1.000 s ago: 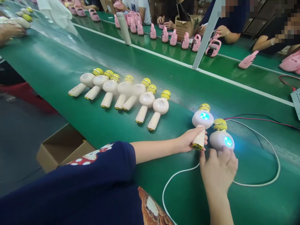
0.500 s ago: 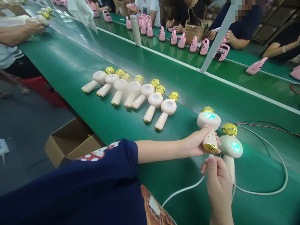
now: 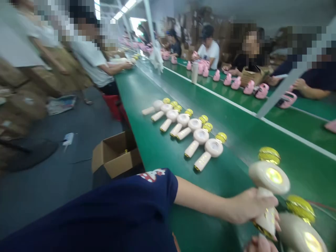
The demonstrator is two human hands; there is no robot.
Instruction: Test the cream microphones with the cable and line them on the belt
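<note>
Left hand [image 3: 249, 207] closed now around the handle of one mic [image 3: 258, 175], and that mic is held over the near right part of the green bench [image 3: 217, 178], gold head pointed away, a yellow light shown glowing on its round body! Just below the held mic's base, a bit of the right hand [image 3: 261, 245] is seen, cut off by the lower edge; whether anything is gripped there cannot be told. Close to the right of the held mic, a second mic [image 3: 294, 227] is seen, lit yellow too and partly cropped.

Out to the left of the held mic, seven more are lined up in a slanted row [image 3: 183, 120], all unlit, gold heads turned toward the far side. Farther left, below bench level, an open carton [image 3: 122, 166] is seen.

Beyond the held mic, the bench is crossed by a white rail [image 3: 231, 101], and past that a line of pink devices [image 3: 236, 83] is spread before seated workers [image 3: 210, 50]. Far left of the held mic, another worker [image 3: 90, 63] is seated at the bench on a red stool [image 3: 111, 106].
</note>
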